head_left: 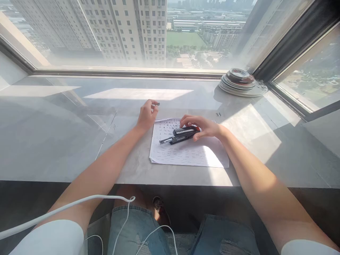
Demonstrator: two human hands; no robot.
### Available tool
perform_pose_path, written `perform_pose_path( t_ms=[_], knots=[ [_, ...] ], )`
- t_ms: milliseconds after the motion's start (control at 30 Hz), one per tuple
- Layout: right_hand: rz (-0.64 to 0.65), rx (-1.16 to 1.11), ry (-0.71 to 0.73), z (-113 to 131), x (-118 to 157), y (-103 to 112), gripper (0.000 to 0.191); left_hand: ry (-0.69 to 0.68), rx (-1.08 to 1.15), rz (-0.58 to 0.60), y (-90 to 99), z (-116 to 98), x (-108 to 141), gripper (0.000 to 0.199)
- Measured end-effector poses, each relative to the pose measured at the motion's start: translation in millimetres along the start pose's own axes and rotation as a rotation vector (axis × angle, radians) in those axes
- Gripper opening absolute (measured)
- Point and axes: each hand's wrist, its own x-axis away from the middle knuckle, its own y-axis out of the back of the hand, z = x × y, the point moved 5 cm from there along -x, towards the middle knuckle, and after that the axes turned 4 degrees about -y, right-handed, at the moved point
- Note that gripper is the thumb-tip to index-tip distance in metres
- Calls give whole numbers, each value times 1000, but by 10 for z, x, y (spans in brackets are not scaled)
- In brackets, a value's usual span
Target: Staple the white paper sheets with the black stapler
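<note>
My right hand (203,125) is wrapped around the rear end of a black stapler (183,134) with a red spot near its back. A metal inner part of the stapler juts out at the front left, and its upper arm is raised. Beneath the stapler lie sheets of paper (183,156) covered with lines of writing. To the left of the sheets' top edge, my left hand (147,112) pinches a short dark strip (158,103), which looks like a row of staples, between thumb and fingers.
Two small staple strips (218,114) lie on the grey stone sill (66,141), right of the paper. A stack of plates (239,85) stands in the far right corner by the window. A white cable (79,202) crosses in front of my left arm and lap.
</note>
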Motion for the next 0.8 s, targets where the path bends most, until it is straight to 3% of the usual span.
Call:
perform_pose_path(
  t_ms=[267, 367, 567, 800],
  knots=[
    [76, 133, -65, 37, -29, -94, 38, -134, 90, 105, -39, -145, 39, 19],
    [-24, 121, -51, 68, -16, -45, 36, -143, 126, 96, -14, -177, 37, 23],
    [-379, 130, -96, 21, 75, 194, 36, -173, 125, 18, 55, -223, 18, 20],
    [-386, 193, -225, -173, 73, 206, 37, -122, 208, 36, 41, -180, 29, 19]
  ],
)
